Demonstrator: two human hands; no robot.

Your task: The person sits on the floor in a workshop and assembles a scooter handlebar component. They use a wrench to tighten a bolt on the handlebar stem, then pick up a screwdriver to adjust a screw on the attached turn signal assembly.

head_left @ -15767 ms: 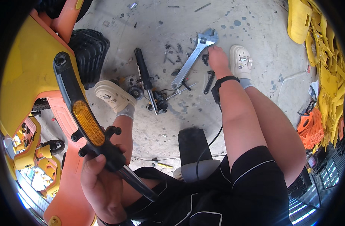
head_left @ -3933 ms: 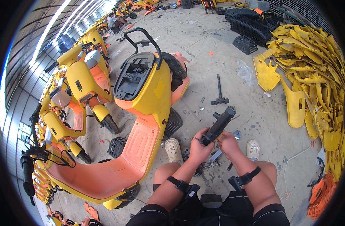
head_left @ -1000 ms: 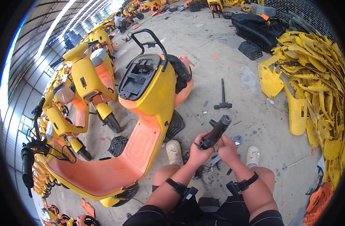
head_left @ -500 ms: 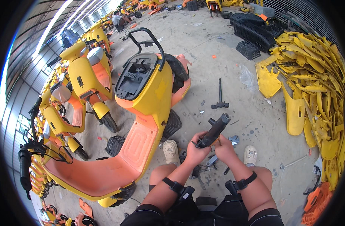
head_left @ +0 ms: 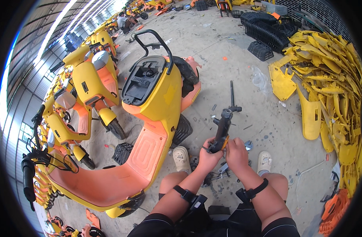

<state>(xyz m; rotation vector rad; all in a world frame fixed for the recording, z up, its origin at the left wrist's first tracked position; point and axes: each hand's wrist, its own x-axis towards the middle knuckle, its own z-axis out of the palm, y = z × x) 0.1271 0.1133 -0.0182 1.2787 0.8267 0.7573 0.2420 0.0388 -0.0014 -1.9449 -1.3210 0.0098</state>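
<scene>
In front of my knees, my left hand (head_left: 209, 160) is closed around the lower end of a black metal tube (head_left: 223, 128) with a short side stub. The tube points away from me. My right hand (head_left: 237, 155) is closed beside it, its fingers against the tube's lower end. A small yellow-orange piece (head_left: 226, 141) shows between the fingers; its kind is hidden. Just beyond the tube, a black T-shaped metal part (head_left: 232, 94) lies on the floor. Below and between my hands are a wrench-like metal tool (head_left: 223, 168) and several small dark parts.
A yellow and orange scooter (head_left: 149, 134) without a seat stands close on my left, more scooters (head_left: 86, 83) behind it. On the right is a heap of yellow body panels (head_left: 331, 94). Black baskets (head_left: 264, 31) lie at the far right. A person (head_left: 123, 21) sits far back.
The black tube has swung toward straight ahead, its far end moving left and nearer the T-shaped part. My right hand has turned slightly with it. Both hands keep their hold.
</scene>
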